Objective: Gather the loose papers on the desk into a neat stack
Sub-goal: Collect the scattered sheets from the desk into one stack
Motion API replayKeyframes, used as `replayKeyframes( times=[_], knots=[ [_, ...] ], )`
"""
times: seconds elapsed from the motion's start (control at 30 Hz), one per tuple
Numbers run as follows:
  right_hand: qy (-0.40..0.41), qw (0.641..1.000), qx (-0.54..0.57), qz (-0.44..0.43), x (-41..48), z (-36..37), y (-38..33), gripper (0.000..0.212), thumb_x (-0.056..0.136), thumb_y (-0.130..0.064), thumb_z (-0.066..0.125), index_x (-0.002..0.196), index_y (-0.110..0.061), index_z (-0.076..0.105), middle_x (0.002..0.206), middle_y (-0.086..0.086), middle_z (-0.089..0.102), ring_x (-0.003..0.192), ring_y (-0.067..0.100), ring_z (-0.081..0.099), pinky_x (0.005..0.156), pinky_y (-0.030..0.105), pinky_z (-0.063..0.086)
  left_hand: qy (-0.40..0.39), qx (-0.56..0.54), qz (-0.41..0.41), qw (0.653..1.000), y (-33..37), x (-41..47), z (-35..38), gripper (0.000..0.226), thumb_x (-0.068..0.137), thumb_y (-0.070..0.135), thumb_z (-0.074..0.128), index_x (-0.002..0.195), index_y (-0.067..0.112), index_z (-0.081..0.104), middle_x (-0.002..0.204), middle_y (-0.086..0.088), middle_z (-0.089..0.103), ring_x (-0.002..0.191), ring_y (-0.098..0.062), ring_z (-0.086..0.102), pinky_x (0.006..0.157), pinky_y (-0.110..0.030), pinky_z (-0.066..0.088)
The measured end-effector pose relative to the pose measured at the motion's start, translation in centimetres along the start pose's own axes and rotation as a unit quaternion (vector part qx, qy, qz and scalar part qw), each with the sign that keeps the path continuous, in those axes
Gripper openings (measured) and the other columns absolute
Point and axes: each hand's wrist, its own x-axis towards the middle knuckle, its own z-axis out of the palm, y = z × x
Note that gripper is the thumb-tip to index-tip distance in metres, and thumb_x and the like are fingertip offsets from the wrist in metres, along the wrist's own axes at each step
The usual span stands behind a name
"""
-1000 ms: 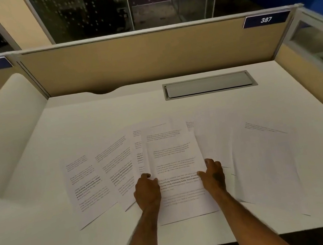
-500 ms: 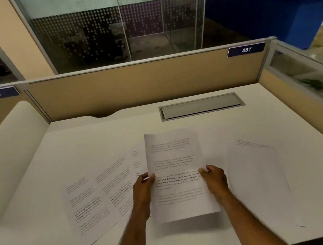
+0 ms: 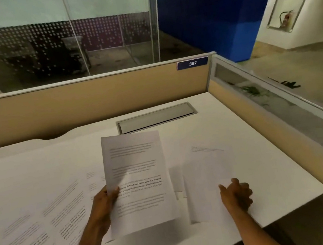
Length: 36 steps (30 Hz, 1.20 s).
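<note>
Printed sheet (image 3: pixel 137 179): lifted off the table (image 3: pixel 267 169), now pinched by left hand (image 3: pixel 103 205) alone; right hand (image 3: pixel 236 195), released, half-curled and empty, reaching toward right-side sheet (image 3: pixel 206 180); left-side sheets (image 3: pixel 46 221) still ungathered.

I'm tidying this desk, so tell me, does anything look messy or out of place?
Yes. Printed sheets lie fanned and overlapping at skewed angles left of the left hand, which holds up one page. A faint sheet lies apart by the right hand.
</note>
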Motion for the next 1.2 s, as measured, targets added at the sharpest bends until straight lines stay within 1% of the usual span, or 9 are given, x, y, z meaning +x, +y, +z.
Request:
replayKeyframes(
  times=[0.13, 0.3, 0.57, 0.63, 0.73, 0.87, 0.97, 1.1, 1.2],
  knots=[
    [-0.056, 0.995, -0.058, 0.054, 1.3, -0.1, 3.0, 0.072, 0.085, -0.051, 0.068, 0.14, -0.011, 0.043, 0.141, 0.021, 0.043, 0.128, 0.038, 0.045, 0.104, 0.051, 0.041, 0.008, -0.018, 0.003, 1.0, -0.1, -0.1, 0.8, 0.019, 0.097, 0.017, 0.064, 0.115, 0.014, 0.071, 0.105, -0.018, 0.08, 0.094, -0.043, 0.077, 0.078, -0.055, 0.064],
    [-0.088, 0.992, -0.023, 0.089, 2.3, -0.2, 2.5, 0.07, 0.083, -0.035, 0.078, 0.138, -0.008, 0.043, 0.137, 0.021, 0.047, 0.125, 0.039, 0.049, 0.105, 0.052, 0.042, 0.003, -0.026, 0.015, 1.0, -0.2, 0.0, 1.2, 0.023, 0.097, 0.02, 0.064, 0.118, 0.014, 0.069, 0.105, -0.02, 0.08, 0.093, -0.046, 0.076, 0.077, -0.059, 0.063],
    [-0.129, 0.976, 0.119, 0.13, 2.9, -2.4, 3.3, 0.039, 0.082, -0.008, 0.075, 0.116, 0.007, 0.066, 0.11, 0.025, 0.07, 0.095, 0.038, 0.066, 0.093, 0.047, 0.056, -0.007, -0.024, 0.013, 1.0, 0.8, 0.7, 0.9, 0.021, 0.098, 0.019, 0.062, 0.117, 0.014, 0.068, 0.102, -0.017, 0.081, 0.086, -0.042, 0.078, 0.065, -0.049, 0.065],
    [-0.129, 0.975, 0.148, 0.108, 3.0, -4.6, 2.5, 0.038, 0.083, -0.009, 0.074, 0.117, 0.007, 0.066, 0.105, 0.023, 0.07, 0.084, 0.033, 0.063, 0.088, 0.043, 0.058, -0.013, -0.021, 0.012, 1.0, 1.2, 1.0, 0.8, 0.02, 0.098, 0.019, 0.062, 0.117, 0.015, 0.068, 0.101, -0.017, 0.081, 0.086, -0.042, 0.078, 0.065, -0.049, 0.065],
    [-0.091, 0.982, 0.162, 0.042, 3.6, -9.1, 0.5, 0.042, 0.081, -0.014, 0.075, 0.119, 0.002, 0.066, 0.113, 0.021, 0.07, 0.095, 0.037, 0.066, 0.088, 0.045, 0.057, -0.024, -0.015, 0.015, 0.999, 2.2, 1.7, 1.0, 0.017, 0.098, 0.02, 0.062, 0.113, 0.017, 0.069, 0.099, -0.015, 0.081, 0.083, -0.041, 0.079, 0.062, -0.047, 0.065],
    [0.063, 0.997, 0.026, -0.027, 3.6, -14.1, -3.9, 0.045, 0.084, -0.016, 0.069, 0.127, -0.016, 0.056, 0.119, 0.016, 0.068, 0.101, 0.038, 0.067, 0.079, 0.038, 0.053, -0.033, -0.016, 0.012, 0.999, 2.8, 2.7, 1.5, 0.017, 0.098, 0.02, 0.062, 0.113, 0.018, 0.069, 0.098, -0.013, 0.082, 0.082, -0.038, 0.079, 0.061, -0.046, 0.065],
    [0.129, 0.984, -0.075, -0.099, 3.2, -13.8, -7.4, 0.045, 0.089, -0.016, 0.065, 0.132, -0.014, 0.051, 0.12, 0.016, 0.068, 0.105, 0.037, 0.068, 0.082, 0.037, 0.054, -0.033, -0.02, 0.013, 0.999, 2.8, 3.1, 2.1, 0.018, 0.098, 0.019, 0.062, 0.114, 0.017, 0.068, 0.1, -0.014, 0.082, 0.083, -0.039, 0.079, 0.063, -0.048, 0.066],
    [0.125, 0.958, -0.155, -0.206, 2.6, -8.0, -9.8, 0.035, 0.1, -0.014, 0.045, 0.134, -0.01, 0.05, 0.123, 0.013, 0.065, 0.108, 0.03, 0.067, 0.085, 0.034, 0.052, -0.033, -0.018, 0.015, 0.999, 2.6, 3.4, 2.5, 0.018, 0.097, 0.02, 0.062, 0.114, 0.017, 0.069, 0.101, -0.015, 0.081, 0.084, -0.04, 0.079, 0.063, -0.048, 0.066],
    [0.068, 0.955, -0.178, -0.226, 2.4, -2.8, -10.3, 0.03, 0.1, -0.013, 0.043, 0.128, -0.011, 0.053, 0.124, 0.009, 0.063, 0.11, 0.025, 0.065, 0.087, 0.032, 0.052, -0.029, -0.02, 0.014, 0.999, 2.5, 3.4, 2.6, 0.021, 0.095, 0.023, 0.063, 0.114, 0.017, 0.068, 0.101, -0.015, 0.081, 0.085, -0.041, 0.079, 0.066, -0.051, 0.066]
  ],
)
